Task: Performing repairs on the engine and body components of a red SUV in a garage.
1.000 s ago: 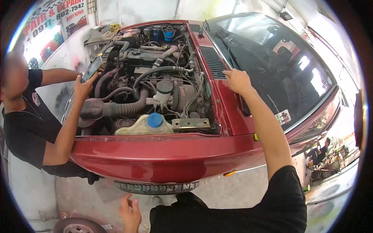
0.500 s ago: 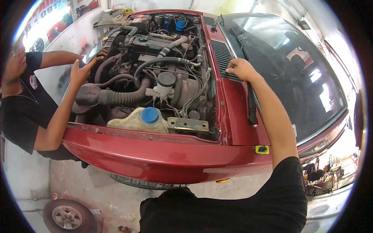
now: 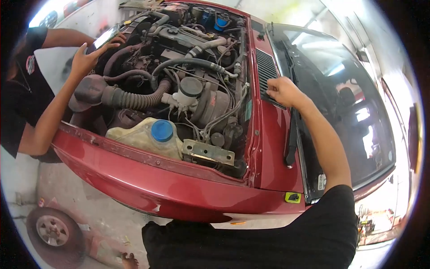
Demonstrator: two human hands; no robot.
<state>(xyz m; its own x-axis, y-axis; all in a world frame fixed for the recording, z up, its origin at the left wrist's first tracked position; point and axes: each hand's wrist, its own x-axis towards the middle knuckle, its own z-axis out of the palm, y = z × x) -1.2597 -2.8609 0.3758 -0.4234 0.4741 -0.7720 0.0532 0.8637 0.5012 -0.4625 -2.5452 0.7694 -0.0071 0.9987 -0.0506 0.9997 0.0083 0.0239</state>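
Observation:
My right hand (image 3: 285, 92) hovers at or against the black slatted vent (image 3: 267, 68) on the red cowl below the windshield. Its fingers are curled together in a pinch, and whatever is between them is hidden. Low at the bottom edge, my left hand (image 3: 130, 261) hangs beside my dark shirt, its fingertips apart and nothing visible in them. Left of the vent lies the uncovered engine bay, with a round black-capped reservoir (image 3: 191, 87) and a whitish tank with a blue cap (image 3: 161, 130). A wiper arm (image 3: 291, 142) runs beside my right forearm.
A co-worker at the left holds a phone (image 3: 106, 36) over the engine bay. The red fender (image 3: 148, 184) lies between me and the engine. A yellow-green object with a black part (image 3: 293, 197) sits near the cowl corner. A loose wheel (image 3: 53, 230) is on the floor.
The view has shifted, so the car sits differently in the picture. My right hand stays curled at the vent. More of my left hand shows at the bottom edge.

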